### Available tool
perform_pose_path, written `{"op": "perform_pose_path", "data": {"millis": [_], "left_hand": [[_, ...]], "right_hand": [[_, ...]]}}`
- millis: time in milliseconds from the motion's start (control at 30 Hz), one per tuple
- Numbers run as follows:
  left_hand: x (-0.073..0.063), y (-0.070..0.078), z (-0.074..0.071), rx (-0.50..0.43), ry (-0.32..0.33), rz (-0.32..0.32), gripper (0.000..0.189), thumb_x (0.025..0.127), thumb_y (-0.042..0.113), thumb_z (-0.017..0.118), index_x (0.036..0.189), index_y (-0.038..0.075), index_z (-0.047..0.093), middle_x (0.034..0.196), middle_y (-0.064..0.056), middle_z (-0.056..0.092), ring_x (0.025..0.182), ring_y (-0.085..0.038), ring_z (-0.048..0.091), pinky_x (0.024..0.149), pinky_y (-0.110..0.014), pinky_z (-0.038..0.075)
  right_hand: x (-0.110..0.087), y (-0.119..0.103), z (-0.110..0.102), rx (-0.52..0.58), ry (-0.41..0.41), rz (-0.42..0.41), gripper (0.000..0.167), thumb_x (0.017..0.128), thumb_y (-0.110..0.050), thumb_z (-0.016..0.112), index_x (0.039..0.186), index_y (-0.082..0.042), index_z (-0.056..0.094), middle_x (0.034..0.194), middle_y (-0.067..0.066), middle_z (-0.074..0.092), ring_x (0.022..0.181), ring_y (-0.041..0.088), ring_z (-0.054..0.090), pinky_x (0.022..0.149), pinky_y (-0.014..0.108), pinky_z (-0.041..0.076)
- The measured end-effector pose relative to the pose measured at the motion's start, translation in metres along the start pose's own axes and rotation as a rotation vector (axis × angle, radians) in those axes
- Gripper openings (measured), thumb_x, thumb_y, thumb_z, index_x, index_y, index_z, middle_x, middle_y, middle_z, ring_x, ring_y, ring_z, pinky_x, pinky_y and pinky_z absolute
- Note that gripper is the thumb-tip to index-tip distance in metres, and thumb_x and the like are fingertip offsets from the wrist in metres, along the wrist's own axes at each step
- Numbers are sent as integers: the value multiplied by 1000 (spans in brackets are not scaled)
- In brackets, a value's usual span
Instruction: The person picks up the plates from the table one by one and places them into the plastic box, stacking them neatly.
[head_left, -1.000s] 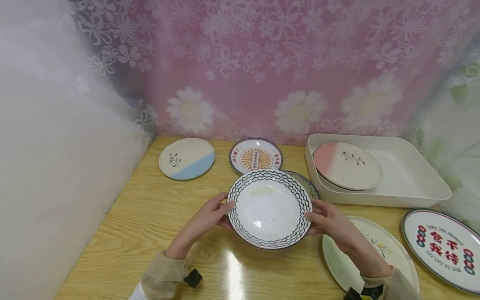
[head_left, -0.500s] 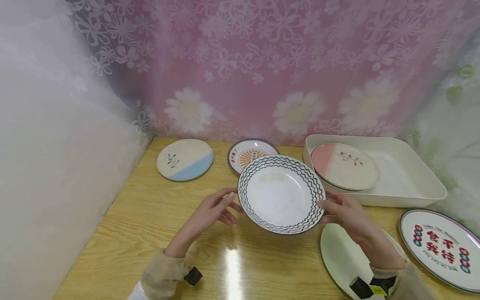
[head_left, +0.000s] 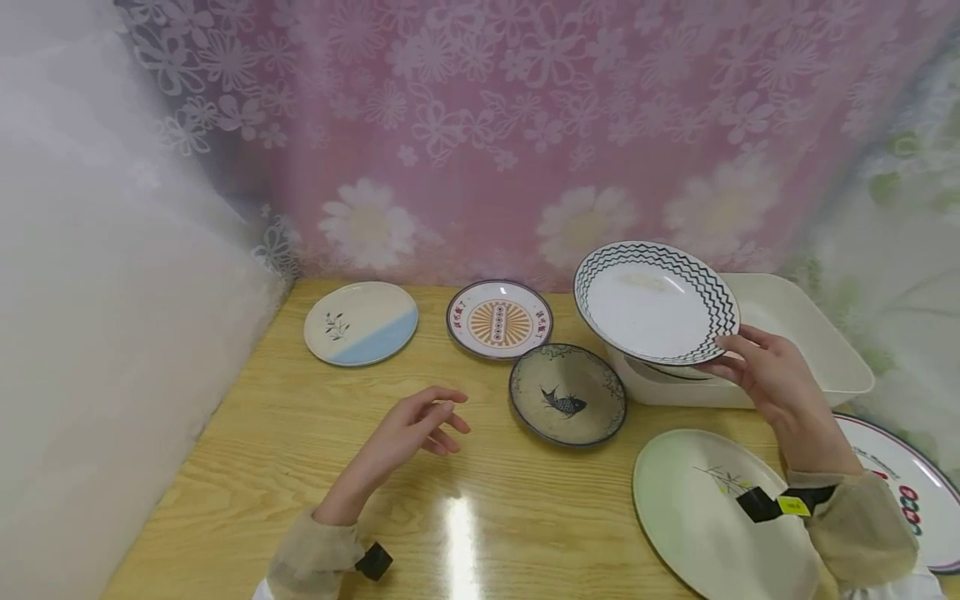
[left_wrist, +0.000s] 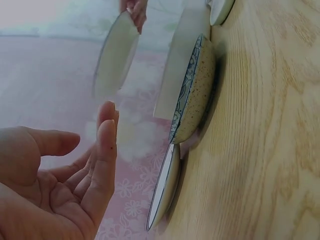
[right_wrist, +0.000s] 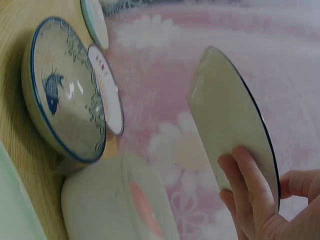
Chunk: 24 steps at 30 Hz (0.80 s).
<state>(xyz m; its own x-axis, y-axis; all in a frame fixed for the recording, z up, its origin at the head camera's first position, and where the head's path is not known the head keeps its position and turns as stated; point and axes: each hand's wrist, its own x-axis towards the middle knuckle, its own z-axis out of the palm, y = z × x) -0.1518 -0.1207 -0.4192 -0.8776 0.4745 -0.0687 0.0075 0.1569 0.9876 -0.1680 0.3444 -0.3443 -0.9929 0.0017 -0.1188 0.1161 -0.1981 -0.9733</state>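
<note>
A white plate with black zigzag rim lines [head_left: 652,300] is held up, tilted, over the left part of a cream tub [head_left: 810,333]. My right hand [head_left: 776,379] pinches its right edge, thumb on the rim and fingers beneath, as the right wrist view shows on the plate's underside [right_wrist: 225,110]. Over the table my left hand [head_left: 416,425] hovers with loosely bent fingers and holds nothing. Closest to it lies a beige fish plate [head_left: 566,396], a small gap away. The raised plate hides most of what lies in the tub; a pink part [right_wrist: 145,210] shows there in the right wrist view.
At the back left lies a beige-and-blue plate [head_left: 360,323], beside a white plate with an orange sunburst [head_left: 498,321]. A large pale green plate [head_left: 697,517] is under my right forearm. A white oval plate with red print [head_left: 930,500] sits at the right edge, partly covered by the sleeve.
The zigzag plate has risen and moved right to the tub in my right hand. My left hand has let go of it and stayed behind. The fish plate is now uncovered.
</note>
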Motion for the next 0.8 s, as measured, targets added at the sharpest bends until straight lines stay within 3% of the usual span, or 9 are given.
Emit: {"op": "perform_pose_path", "data": {"millis": [300,633,800], "left_hand": [[-3,-5,-3,16,-9,-23,36,109,24,48,135,0,58,105,-19,73,82,-30,73,74,-39,62],[-3,-6,-1,16,-16,-29,36,109,23,48,134,-1,58,106,-20,72,82,-28,73,76,-43,62],[-3,-6,-1,17,-15,-28,38,109,23,48,135,-3,57,106,-19,72,81,-27,73,77,-46,62]], "right_hand": [[20,14,-32,119,88,52,80,102,3,51,156,9,-9,124,6,42,87,15,73,81,29,61],[34,28,-53,102,197,112,69,102,3,50,155,7,7,114,3,48,83,13,72,79,30,61],[35,30,-58,84,227,170,73,102,0,51,157,7,4,105,0,55,81,11,71,79,30,61]]}}
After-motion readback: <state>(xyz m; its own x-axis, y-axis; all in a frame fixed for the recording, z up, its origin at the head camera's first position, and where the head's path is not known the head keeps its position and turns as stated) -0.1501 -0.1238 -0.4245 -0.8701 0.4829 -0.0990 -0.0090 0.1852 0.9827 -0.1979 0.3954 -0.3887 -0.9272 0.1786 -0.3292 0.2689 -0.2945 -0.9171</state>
